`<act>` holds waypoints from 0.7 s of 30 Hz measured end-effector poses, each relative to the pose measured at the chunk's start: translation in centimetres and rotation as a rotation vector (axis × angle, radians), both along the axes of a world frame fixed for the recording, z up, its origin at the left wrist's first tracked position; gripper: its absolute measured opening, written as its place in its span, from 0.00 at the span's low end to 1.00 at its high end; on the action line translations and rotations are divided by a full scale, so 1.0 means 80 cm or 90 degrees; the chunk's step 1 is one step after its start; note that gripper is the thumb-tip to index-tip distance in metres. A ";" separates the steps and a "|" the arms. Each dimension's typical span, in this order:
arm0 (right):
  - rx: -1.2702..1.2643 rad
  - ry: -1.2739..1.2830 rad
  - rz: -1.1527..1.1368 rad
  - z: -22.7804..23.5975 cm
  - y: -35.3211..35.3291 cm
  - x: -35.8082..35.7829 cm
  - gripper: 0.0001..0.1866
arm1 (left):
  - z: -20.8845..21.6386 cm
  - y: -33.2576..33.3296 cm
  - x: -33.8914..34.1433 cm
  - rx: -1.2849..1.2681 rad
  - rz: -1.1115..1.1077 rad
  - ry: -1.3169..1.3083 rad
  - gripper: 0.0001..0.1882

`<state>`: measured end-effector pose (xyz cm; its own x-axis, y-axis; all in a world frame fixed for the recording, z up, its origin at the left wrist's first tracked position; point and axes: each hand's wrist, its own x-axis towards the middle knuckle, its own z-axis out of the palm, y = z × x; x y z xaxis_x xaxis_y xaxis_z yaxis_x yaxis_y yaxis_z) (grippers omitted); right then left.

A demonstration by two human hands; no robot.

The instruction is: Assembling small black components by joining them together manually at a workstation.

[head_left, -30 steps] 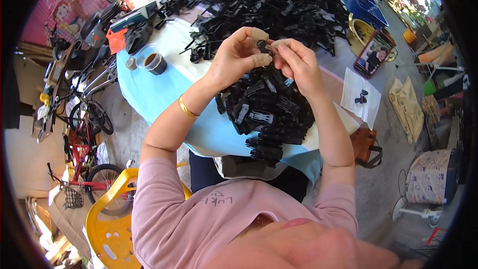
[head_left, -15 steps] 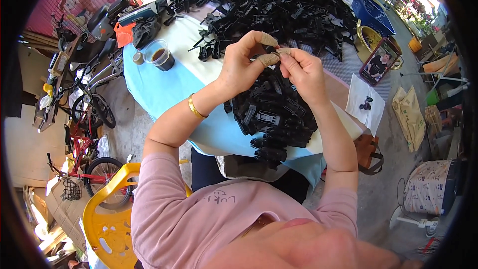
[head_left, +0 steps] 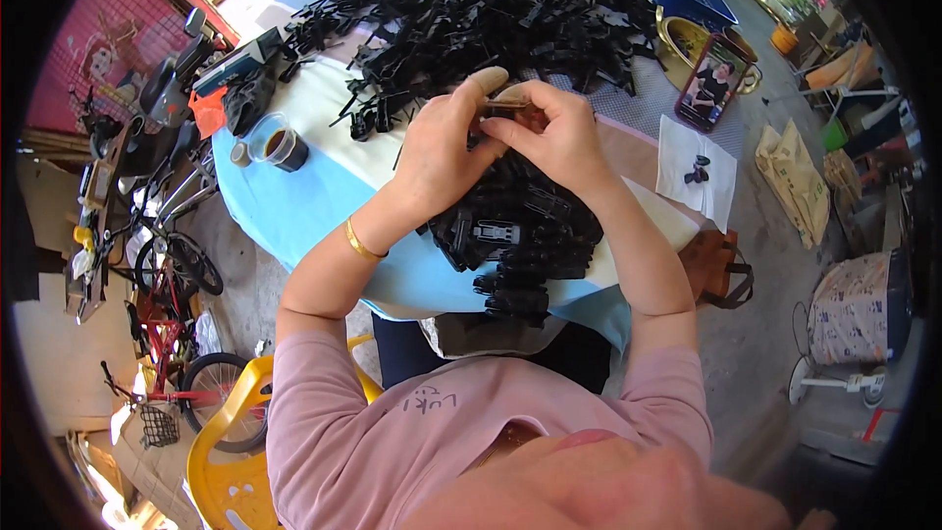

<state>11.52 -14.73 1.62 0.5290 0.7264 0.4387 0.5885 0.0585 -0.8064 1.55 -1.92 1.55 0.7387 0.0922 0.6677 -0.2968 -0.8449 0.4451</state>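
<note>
My left hand (head_left: 437, 147) and my right hand (head_left: 559, 137) meet over the near part of the black plastic parts. Tan tape wraps fingertips of the left hand. Both hands are closed, fingers pinched together around something small and dark that the fingers mostly hide; I cannot make out its kind. Just below them lies a smaller heap of black plastic parts (head_left: 530, 201), with a row of similar parts (head_left: 515, 290) stacked at the table's near edge. Beyond the hands, a large heap of loose black plastic parts (head_left: 491, 15) covers the far side of the table.
On the cloth-covered table (head_left: 280, 201) at left stand a plastic cup of dark liquid (head_left: 285, 149) and a small jar (head_left: 239, 154). At right are a propped phone (head_left: 711, 83), a white napkin with dark bits (head_left: 677, 162) and a gold pot (head_left: 679, 39). A yellow chair (head_left: 211, 442) stands lower left.
My hands have come closer together, with the right hand moving left and its fingers now curled over the left fingertips. The whole view has shifted slightly.
</note>
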 end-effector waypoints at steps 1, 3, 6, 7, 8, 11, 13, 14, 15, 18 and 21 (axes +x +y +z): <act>-0.009 0.005 0.008 0.000 -0.001 0.003 0.10 | 0.005 -0.001 -0.001 0.000 -0.008 0.000 0.36; 0.031 0.036 0.037 0.002 -0.007 0.011 0.10 | 0.023 0.003 -0.009 -0.205 -0.136 0.134 0.37; 0.098 0.131 0.123 0.010 -0.018 0.021 0.08 | 0.029 0.034 -0.009 -0.490 -0.416 0.242 0.40; 0.123 0.198 0.176 0.012 -0.020 0.023 0.08 | 0.029 0.037 -0.009 -0.577 -0.465 0.256 0.39; 0.120 0.220 0.216 0.012 -0.020 0.025 0.08 | 0.028 0.039 -0.008 -0.576 -0.465 0.256 0.39; 0.142 0.214 0.235 0.008 -0.015 0.018 0.09 | 0.013 0.041 -0.001 -0.637 -0.500 0.309 0.31; 0.140 0.202 0.257 0.005 -0.014 0.019 0.11 | 0.009 0.033 0.004 -0.686 -0.544 0.296 0.20; 0.144 0.181 0.241 0.003 -0.013 0.020 0.12 | 0.010 0.026 0.000 -0.705 -0.498 0.290 0.13; 0.148 0.161 0.229 0.003 -0.011 0.020 0.13 | 0.009 0.022 0.001 -0.706 -0.491 0.287 0.13; 0.132 0.157 0.256 0.007 -0.010 0.014 0.13 | -0.001 0.023 0.006 -0.680 -0.430 0.256 0.07; 0.152 0.130 0.133 0.008 -0.006 0.006 0.11 | -0.001 0.022 0.007 -0.644 -0.370 0.207 0.07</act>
<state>12.03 -15.17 2.25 0.4742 0.7184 0.5090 0.3722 0.3603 -0.8554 2.13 -0.18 1.47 0.9632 0.0638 0.2611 -0.2679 0.1500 0.9517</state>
